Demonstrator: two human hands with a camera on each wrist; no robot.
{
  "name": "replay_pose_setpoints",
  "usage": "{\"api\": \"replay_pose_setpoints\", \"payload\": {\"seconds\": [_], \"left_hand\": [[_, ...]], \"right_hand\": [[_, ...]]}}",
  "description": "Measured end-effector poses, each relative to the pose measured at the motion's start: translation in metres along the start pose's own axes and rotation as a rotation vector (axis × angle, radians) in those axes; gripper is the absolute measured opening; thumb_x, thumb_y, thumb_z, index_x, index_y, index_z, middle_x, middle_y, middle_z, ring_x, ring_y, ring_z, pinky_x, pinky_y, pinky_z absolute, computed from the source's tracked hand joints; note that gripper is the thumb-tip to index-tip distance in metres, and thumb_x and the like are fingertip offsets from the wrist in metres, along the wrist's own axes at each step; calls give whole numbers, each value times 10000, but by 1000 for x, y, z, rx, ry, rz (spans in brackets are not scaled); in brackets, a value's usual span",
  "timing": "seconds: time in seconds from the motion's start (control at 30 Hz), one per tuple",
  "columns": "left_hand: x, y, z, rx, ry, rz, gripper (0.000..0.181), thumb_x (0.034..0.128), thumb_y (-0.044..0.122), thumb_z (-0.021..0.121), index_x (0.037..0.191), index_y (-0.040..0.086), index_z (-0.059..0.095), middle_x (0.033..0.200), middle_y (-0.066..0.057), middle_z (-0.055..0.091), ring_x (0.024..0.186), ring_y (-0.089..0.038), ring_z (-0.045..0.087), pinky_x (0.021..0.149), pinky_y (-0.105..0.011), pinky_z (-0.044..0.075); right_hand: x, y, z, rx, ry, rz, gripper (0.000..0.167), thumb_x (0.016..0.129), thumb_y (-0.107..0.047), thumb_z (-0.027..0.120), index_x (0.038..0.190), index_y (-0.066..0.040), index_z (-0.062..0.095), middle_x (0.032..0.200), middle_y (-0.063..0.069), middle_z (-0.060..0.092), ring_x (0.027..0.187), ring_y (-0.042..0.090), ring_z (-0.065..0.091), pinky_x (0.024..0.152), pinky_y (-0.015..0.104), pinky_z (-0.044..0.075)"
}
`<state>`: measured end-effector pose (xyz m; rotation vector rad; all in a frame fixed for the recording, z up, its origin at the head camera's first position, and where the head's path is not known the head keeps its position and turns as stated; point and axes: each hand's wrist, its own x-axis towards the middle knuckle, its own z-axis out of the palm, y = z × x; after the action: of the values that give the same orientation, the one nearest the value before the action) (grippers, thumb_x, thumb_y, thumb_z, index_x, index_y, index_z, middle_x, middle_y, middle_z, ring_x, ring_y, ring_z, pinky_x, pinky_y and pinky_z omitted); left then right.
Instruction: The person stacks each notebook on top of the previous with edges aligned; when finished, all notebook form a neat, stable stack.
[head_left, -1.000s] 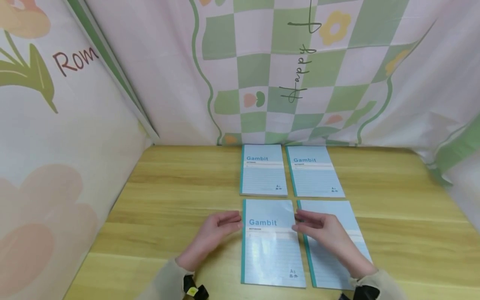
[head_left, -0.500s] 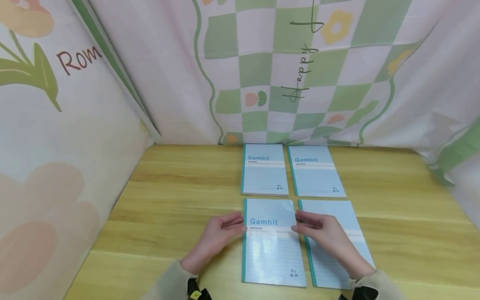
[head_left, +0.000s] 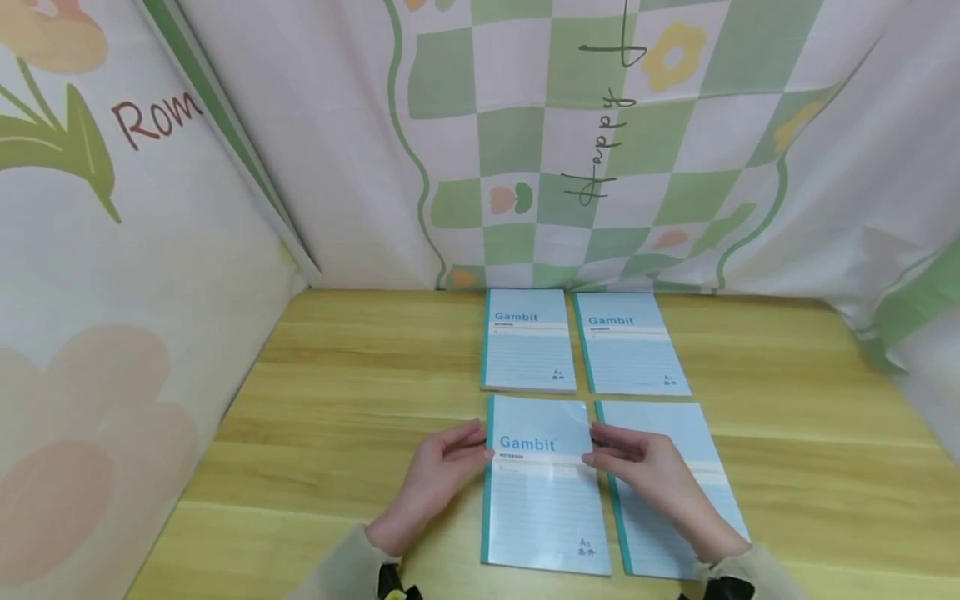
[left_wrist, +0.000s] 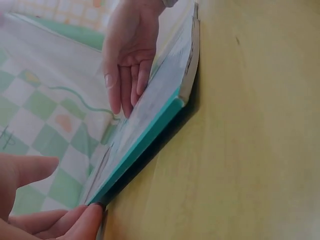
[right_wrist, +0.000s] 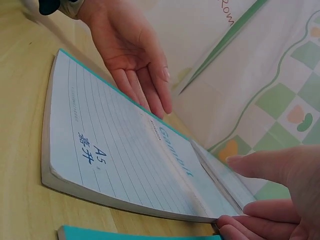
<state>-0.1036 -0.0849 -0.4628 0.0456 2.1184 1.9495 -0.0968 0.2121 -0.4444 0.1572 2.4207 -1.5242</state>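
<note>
Here, left hand, right hand touch sides of near-left notebook; fingers nearly straight, thumbs raised.

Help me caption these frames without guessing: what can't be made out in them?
- Head view: part of the near right notebook's cover, behind the right hand.
- Head view: fine print on the far left notebook, too small.
- Left wrist view: the near left notebook's cover print, seen too slantwise.
- Left wrist view: the rest of the left hand, cut off by the picture's edges.
</note>
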Motion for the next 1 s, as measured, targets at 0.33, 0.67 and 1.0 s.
{"api": "replay_pose_setpoints", "payload": {"seconds": [0.33, 0.67, 1.0], "left_hand": [[16, -5, -1, -39, 17, -67, 523, 918, 178, 773, 1379, 3, 599, 1310, -124, 658, 1227, -263, 608, 1016, -373, 504], [20, -3, 6, -79, -82, -59, 376, 928, 70, 739, 1274, -52, 657, 1135, -135, 714, 1061, -256, 679, 904, -344, 571], [20, 0, 5, -77, -87, -54, 363, 940, 65, 719, 1281, -40, 650, 1144, -135, 715, 1055, -260, 684, 890, -346, 578]], "right_hand": [[-1, 0, 0, 5, 9, -16, 627, 895, -312, 811, 1399, -8, 596, 1364, 135, 626, 1180, 245, 645, 970, 375, 535], [0, 1, 0, 33, 4, -13, 646, 888, -305, 818, 1408, -2, 584, 1356, 134, 633, 1142, 214, 664, 950, 332, 542], [3, 0, -1, -19, 15, -1, 714, 892, -362, 806, 1443, 7, 540, 1360, 149, 630, 1151, 244, 658, 998, 438, 515]]}}
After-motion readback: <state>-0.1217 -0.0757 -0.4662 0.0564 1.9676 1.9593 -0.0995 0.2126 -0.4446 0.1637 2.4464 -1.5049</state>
